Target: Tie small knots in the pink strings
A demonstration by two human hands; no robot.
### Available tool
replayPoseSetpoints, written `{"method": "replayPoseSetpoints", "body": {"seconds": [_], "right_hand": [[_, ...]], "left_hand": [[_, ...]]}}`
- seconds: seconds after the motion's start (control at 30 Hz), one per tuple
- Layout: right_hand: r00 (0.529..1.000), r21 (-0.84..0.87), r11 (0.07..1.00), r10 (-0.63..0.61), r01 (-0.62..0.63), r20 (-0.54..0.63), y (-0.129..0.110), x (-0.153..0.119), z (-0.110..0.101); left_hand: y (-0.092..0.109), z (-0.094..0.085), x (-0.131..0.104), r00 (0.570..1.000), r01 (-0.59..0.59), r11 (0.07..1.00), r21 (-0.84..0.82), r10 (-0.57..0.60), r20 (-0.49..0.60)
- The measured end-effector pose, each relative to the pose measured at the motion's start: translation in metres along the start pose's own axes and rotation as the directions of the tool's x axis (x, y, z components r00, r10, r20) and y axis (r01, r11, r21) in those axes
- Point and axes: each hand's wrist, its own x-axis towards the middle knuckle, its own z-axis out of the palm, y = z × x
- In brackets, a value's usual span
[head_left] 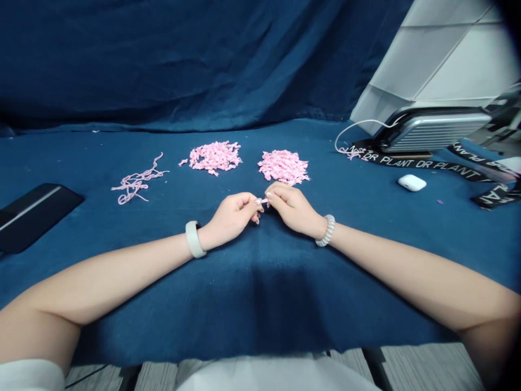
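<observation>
Between my two hands, a small pink piece (264,201) is pinched, its kind too small to make out. My left hand (236,214), with a pale band at the wrist, closes thumb and fingers on one end. The other end is in the closed fingertips of my right hand (295,207), which has a coiled band at the wrist. Just beyond my right hand lies a pile of short pink pieces (284,165). A second pink pile (215,157) sits farther left, with one piece lying apart at its left edge.
Loose pink strings (138,182) lie on the blue cloth (244,282) at left, near a black flat object (38,217). At right are a white earbud case (412,183), a lettered black ribbon (423,164) and a ridged silver device (439,132) with a white cable (350,127).
</observation>
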Motion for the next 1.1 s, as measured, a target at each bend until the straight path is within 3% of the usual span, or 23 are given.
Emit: {"method": "replayPoseSetpoints", "body": {"seconds": [0.23, 0.6, 1.1], "right_hand": [[0.983, 0.256, 0.951, 0.181, -0.172, -0.015, 0.0062, 0.0046, -0.0054], [0.983, 0.253, 0.951, 0.155, -0.176, 0.103, 0.0035, 0.0034, -0.0043], [0.986, 0.297, 0.94, 0.158, -0.166, 0.051, 0.005, 0.004, -0.0056]], "left_hand": [[-0.003, -0.0006, 0.0017, 1.0, 0.008, 1.0, -0.018, -0.008, -0.019], [-0.0003, -0.0007, 0.001, 1.0, 0.0, 1.0, -0.005, 0.0, 0.009], [0.0005, -0.0001, 0.0004, 0.999, 0.014, 1.0, 0.006, -0.014, -0.034]]}}
